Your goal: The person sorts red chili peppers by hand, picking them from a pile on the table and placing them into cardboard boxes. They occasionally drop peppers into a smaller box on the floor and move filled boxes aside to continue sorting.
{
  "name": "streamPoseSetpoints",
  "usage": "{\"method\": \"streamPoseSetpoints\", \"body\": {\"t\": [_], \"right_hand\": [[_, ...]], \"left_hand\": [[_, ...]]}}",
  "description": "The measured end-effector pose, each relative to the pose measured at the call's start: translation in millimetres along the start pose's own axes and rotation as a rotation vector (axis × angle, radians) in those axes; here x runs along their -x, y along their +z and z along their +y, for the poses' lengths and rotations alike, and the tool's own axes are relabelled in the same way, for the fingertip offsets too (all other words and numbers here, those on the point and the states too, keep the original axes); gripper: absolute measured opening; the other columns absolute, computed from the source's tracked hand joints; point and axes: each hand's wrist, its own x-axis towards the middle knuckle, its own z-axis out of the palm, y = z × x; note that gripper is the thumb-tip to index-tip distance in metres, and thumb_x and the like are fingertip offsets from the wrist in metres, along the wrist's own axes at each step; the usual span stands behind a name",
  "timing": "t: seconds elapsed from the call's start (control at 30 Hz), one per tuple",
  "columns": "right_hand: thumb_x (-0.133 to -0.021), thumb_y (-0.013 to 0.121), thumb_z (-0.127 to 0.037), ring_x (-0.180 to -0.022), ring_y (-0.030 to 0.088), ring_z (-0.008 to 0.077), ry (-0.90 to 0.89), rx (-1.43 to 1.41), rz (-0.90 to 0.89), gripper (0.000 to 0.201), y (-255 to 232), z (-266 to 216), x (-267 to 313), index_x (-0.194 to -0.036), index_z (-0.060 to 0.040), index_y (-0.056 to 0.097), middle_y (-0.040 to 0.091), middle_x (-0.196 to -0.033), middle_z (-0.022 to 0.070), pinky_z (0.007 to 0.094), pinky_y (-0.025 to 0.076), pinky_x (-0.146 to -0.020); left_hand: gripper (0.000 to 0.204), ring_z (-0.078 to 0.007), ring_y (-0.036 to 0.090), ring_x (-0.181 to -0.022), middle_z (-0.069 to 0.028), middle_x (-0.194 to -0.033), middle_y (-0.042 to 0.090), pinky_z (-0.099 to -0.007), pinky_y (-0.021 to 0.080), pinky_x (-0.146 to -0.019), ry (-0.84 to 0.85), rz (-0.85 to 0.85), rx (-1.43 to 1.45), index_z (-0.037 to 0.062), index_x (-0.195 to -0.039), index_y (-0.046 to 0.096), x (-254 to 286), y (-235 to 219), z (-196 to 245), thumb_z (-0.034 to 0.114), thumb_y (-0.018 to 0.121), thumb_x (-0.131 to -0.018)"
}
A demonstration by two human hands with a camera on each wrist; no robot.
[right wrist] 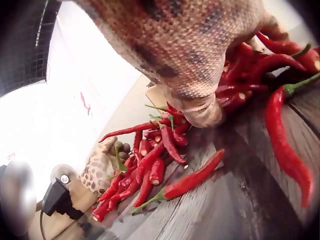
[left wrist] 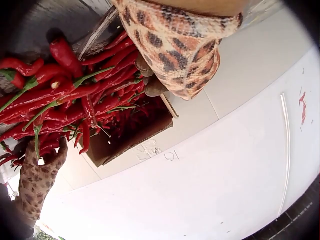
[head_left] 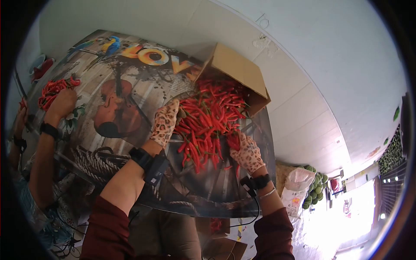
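A heap of red chili peppers [head_left: 208,117] with green stems spreads over the patterned table. My left hand [head_left: 165,123], in a leopard-print glove, is at the heap's left edge. Its dark fingertips [left wrist: 155,87] touch the peppers with the fingers loosely bent, and none shows in its grasp. My right hand [head_left: 248,152], gloved alike, is at the heap's right side. In the right wrist view its fingers curl round a bunch of chili peppers [right wrist: 242,70], partly hidden by the glove. One loose chili pepper [right wrist: 195,175] lies on the table below that hand.
A cardboard box [head_left: 238,67] lies on its side behind the heap, its mouth full of peppers. At left, another person's hand [head_left: 64,103] is at a smaller chili pile [head_left: 54,89]. The table's front edge [head_left: 208,212] is near my body; a wall [head_left: 294,86] rises behind.
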Motion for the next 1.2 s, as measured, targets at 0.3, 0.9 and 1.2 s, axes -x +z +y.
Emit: {"method": "streamPoseSetpoints", "body": {"t": [0.3, 0.9, 1.2], "right_hand": [[-0.074, 0.066, -0.021, -0.111, 0.056, 0.0354, -0.010, -0.101, -0.011, 0.064, 4, 20, -20, -0.131, -0.0022, 0.044, 0.058, -0.119, 0.0223, 0.0392, 0.045, -0.094], [-0.075, 0.068, -0.005, -0.087, 0.059, 0.0133, 0.074, -1.177, 0.022, 0.050, 3, 59, -4, -0.121, 0.0051, 0.054, 0.063, -0.100, 0.0086, 0.0243, 0.048, -0.074], [-0.079, 0.065, -0.006, -0.060, 0.054, 0.0088, 0.196, -1.408, 0.007, 0.044, -9, 63, 33, -0.121, 0.0011, 0.053, 0.060, -0.083, 0.0017, 0.0241, 0.046, -0.048]], "left_hand": [[0.039, -0.0073, 0.050, -0.049, -0.0031, -0.067, 0.063, -0.0222, 0.040, -0.044, -0.061, -0.068, 0.269, 0.0025, -0.080, 0.067, -40, 1, -62, 0.033, 0.049, -0.097], [0.036, -0.0074, 0.054, -0.054, -0.0042, -0.069, 0.063, -0.0222, 0.042, -0.044, -0.149, -0.157, 0.278, 0.0017, -0.085, 0.067, -66, -5, -99, 0.031, 0.048, -0.097], [0.027, -0.0111, 0.060, -0.059, -0.0119, -0.088, 0.067, -0.0202, 0.050, -0.047, -0.022, -0.151, 0.581, -0.0034, -0.103, 0.062, -36, -7, -71, 0.020, 0.049, -0.098]]}}
